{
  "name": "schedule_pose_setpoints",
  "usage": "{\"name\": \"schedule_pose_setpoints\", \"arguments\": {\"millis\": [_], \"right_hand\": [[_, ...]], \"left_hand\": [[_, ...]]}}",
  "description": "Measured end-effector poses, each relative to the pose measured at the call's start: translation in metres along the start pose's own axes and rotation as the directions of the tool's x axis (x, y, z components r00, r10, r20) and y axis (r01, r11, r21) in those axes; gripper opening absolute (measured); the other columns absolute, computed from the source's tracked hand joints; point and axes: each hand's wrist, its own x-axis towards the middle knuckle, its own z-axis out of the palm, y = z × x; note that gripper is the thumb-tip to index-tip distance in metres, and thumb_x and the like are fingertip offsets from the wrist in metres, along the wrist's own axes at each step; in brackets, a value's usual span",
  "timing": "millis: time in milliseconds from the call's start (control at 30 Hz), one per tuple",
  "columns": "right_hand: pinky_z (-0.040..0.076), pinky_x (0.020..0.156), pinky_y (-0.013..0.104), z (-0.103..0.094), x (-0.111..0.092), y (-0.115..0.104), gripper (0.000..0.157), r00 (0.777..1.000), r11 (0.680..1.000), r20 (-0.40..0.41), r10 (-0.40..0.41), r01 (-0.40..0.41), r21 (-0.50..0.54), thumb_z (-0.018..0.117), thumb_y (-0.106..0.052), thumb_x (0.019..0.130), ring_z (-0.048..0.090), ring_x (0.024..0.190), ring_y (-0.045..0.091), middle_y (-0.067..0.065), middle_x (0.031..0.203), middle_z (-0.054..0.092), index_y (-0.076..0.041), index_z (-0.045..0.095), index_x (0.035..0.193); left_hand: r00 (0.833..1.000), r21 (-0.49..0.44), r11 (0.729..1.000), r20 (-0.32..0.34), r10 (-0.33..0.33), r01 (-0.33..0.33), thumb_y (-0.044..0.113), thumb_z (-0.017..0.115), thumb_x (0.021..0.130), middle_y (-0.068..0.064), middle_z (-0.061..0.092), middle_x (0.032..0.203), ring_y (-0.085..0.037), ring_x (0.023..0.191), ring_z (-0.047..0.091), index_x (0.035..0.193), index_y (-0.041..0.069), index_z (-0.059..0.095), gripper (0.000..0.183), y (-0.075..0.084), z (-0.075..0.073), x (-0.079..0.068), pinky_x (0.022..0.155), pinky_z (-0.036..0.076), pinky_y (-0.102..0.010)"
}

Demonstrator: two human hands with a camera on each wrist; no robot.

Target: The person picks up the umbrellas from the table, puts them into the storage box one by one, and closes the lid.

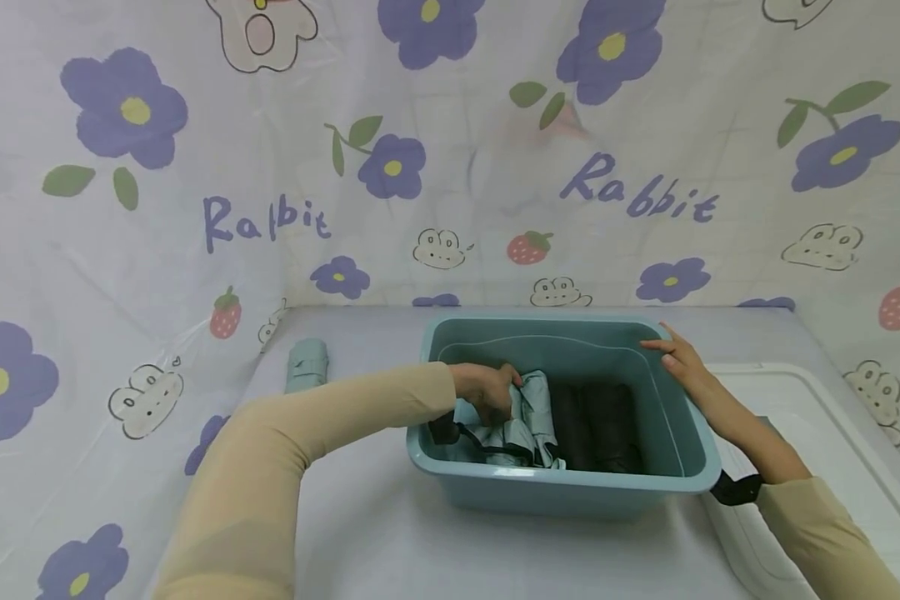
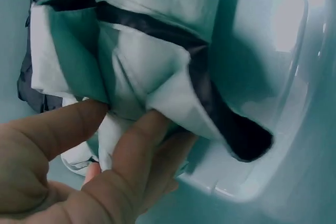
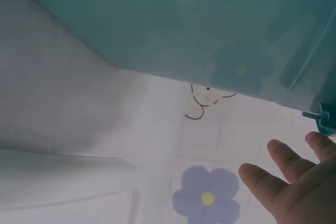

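Observation:
In the head view, my left hand (image 1: 487,390) reaches into the blue-green plastic bin (image 1: 562,485) and pinches a light blue folded cloth bundle (image 1: 537,408) there. Close up in the left wrist view, the left hand (image 2: 118,166) has thumb and fingertips on the pale fabric (image 2: 152,66), which has a black trim band. Black folded cloth bundles (image 1: 598,427) lie beside it in the bin. At the bin's right rim is my right hand (image 1: 686,367), its fingers extended over the edge. The right wrist view catches the right hand (image 3: 294,182) by the rim's underside.
A light blue rolled bundle (image 1: 307,364) lies on the table (image 1: 390,542), left of the bin and partly behind my left arm. A white plastic lid (image 1: 832,467) lies to the right, under my right forearm. A curtain (image 1: 495,167) printed with flowers and rabbits hangs behind.

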Motion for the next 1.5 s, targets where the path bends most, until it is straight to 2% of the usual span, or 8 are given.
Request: {"name": "schedule_pose_setpoints", "arguments": {"millis": [233, 600, 767, 867, 967, 1067, 1233, 1500], "right_hand": [[0.013, 0.083, 0.071, -0.001, 0.001, -0.005, 0.047, 1.000, 1.000, -0.005, 0.004, -0.004, 0.002, 0.024, -0.030, 0.095, -0.003, 0.127, 0.044, 0.011, 0.145, -0.010, -0.003, 0.029, 0.132], [0.011, 0.083, 0.071, -0.002, -0.002, -0.003, 0.044, 1.000, 1.000, 0.002, -0.002, 0.002, -0.008, 0.023, -0.026, 0.096, -0.003, 0.127, 0.045, 0.014, 0.145, -0.009, 0.001, 0.029, 0.131], [0.009, 0.092, 0.065, -0.007, 0.020, 0.069, 0.049, 0.989, 0.989, -0.011, -0.145, 0.145, 0.041, 0.028, -0.038, 0.094, -0.004, 0.130, 0.038, 0.009, 0.146, -0.005, -0.009, 0.034, 0.133], [0.001, 0.107, 0.036, -0.012, 0.059, 0.159, 0.043, 0.887, 0.886, -0.069, -0.456, 0.460, 0.060, 0.035, -0.035, 0.093, -0.002, 0.134, 0.020, 0.001, 0.147, 0.007, -0.014, 0.043, 0.130], [0.000, 0.107, 0.038, -0.013, 0.067, 0.178, 0.044, 0.885, 0.886, -0.092, -0.456, 0.461, 0.044, 0.037, -0.037, 0.091, -0.003, 0.134, 0.020, 0.001, 0.147, 0.007, -0.014, 0.046, 0.127], [0.005, 0.091, 0.066, -0.007, 0.030, 0.090, 0.051, 0.985, 0.984, -0.029, -0.170, 0.171, 0.056, 0.032, -0.042, 0.092, -0.010, 0.130, 0.038, 0.010, 0.146, -0.006, -0.011, 0.038, 0.131], [0.008, 0.083, 0.072, 0.000, -0.003, -0.013, 0.047, 1.000, 1.000, 0.005, -0.005, 0.005, 0.005, 0.021, -0.027, 0.096, -0.008, 0.125, 0.050, 0.022, 0.142, -0.011, 0.004, 0.028, 0.131], [0.011, 0.081, 0.072, 0.000, -0.005, -0.013, 0.046, 1.000, 1.000, 0.011, -0.021, 0.020, 0.015, 0.024, -0.030, 0.096, -0.006, 0.127, 0.046, 0.011, 0.145, -0.010, -0.003, 0.029, 0.133]], "left_hand": [[0.999, -0.021, 0.999, 0.035, -0.041, 0.042, 0.009, 0.063, 0.080, -0.013, 0.014, 0.137, -0.033, 0.125, 0.023, 0.135, 0.015, 0.015, 0.073, 0.005, -0.008, -0.005, 0.081, 0.042, -0.052], [0.990, 0.000, 1.000, 0.137, -0.017, 0.017, 0.032, 0.064, 0.079, -0.008, -0.003, 0.143, -0.050, 0.123, 0.018, 0.139, 0.023, 0.004, 0.086, 0.013, -0.018, -0.026, 0.089, 0.035, -0.055], [0.992, 0.044, 0.998, 0.122, 0.035, -0.041, 0.035, 0.062, 0.079, -0.011, -0.001, 0.144, -0.046, 0.125, 0.020, 0.138, 0.026, 0.005, 0.082, 0.019, -0.024, -0.037, 0.093, 0.031, -0.055], [0.991, 0.048, 0.996, 0.118, 0.063, -0.069, 0.035, 0.059, 0.082, -0.010, 0.001, 0.144, -0.043, 0.126, 0.022, 0.138, 0.026, 0.007, 0.077, 0.022, -0.027, -0.042, 0.094, 0.029, -0.055], [0.989, 0.072, 0.992, 0.118, 0.093, -0.102, 0.036, 0.058, 0.083, -0.010, 0.002, 0.144, -0.041, 0.125, 0.025, 0.138, 0.025, 0.007, 0.075, 0.023, -0.030, -0.048, 0.094, 0.030, -0.053], [0.987, 0.107, 0.986, 0.113, 0.118, -0.130, 0.038, 0.057, 0.082, -0.011, 0.004, 0.144, -0.039, 0.123, 0.030, 0.138, 0.025, 0.008, 0.075, 0.025, -0.033, -0.055, 0.093, 0.034, -0.050], [0.983, 0.137, 0.978, 0.118, 0.143, -0.159, 0.039, 0.057, 0.082, -0.009, 0.008, 0.144, -0.037, 0.123, 0.032, 0.135, 0.029, 0.013, 0.070, 0.027, -0.037, -0.065, 0.093, 0.035, -0.048], [0.959, 0.204, 0.938, 0.106, 0.264, -0.281, 0.041, 0.053, 0.085, -0.011, 0.023, 0.140, -0.029, 0.119, 0.040, 0.136, 0.027, 0.011, 0.068, 0.022, -0.042, -0.080, 0.088, 0.039, -0.043]]}}
